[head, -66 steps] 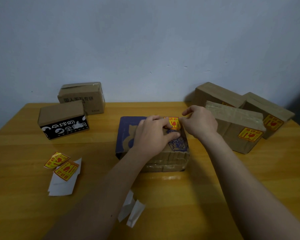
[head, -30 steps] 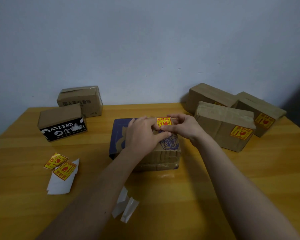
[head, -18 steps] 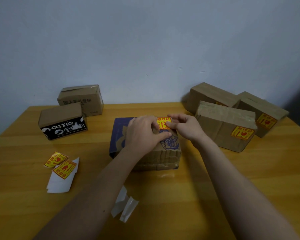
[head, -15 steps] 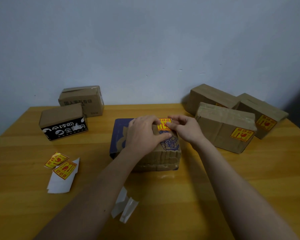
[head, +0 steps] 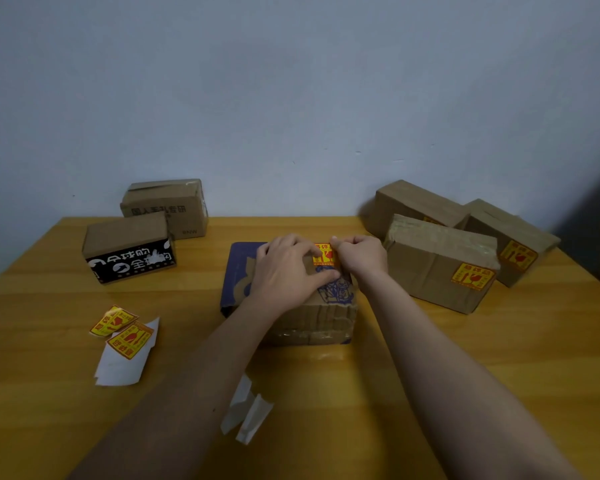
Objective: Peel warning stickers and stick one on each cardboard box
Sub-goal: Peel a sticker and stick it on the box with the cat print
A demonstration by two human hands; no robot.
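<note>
One sticker [head: 323, 255], yellow and red, lies on top of the centre box [head: 329, 306], at its far edge, and we have both hands on it. Our left hand [head: 288, 271] lies flat over the box top, fingers fairly straight, fingertips pressing the sticker's left side, thumb stretched along the box below it. Our right hand [head: 361, 254] sits at the sticker's right edge, fingers curled, tips on the sticker's top right corner; pinching or just pressing, we cannot tell. Centre box is brown with a blue print and a blue left part, middle of the table [head: 430, 393].

Three brown boxes sit clustered far right: the near one [head: 440, 265] and the right one [head: 513, 237] each carry a sticker on the front, and the back one [head: 413, 202] shows only a sliver of yellow. Two boxes far left show no sticker: a black-banded one [head: 129, 247], with a plain one [head: 167, 206] just behind it.

Two spare stickers [head: 122, 330] lie near left, one on white backing [head: 118, 368]. Loose backing scraps [head: 246, 414] lie between our forearms.
</note>
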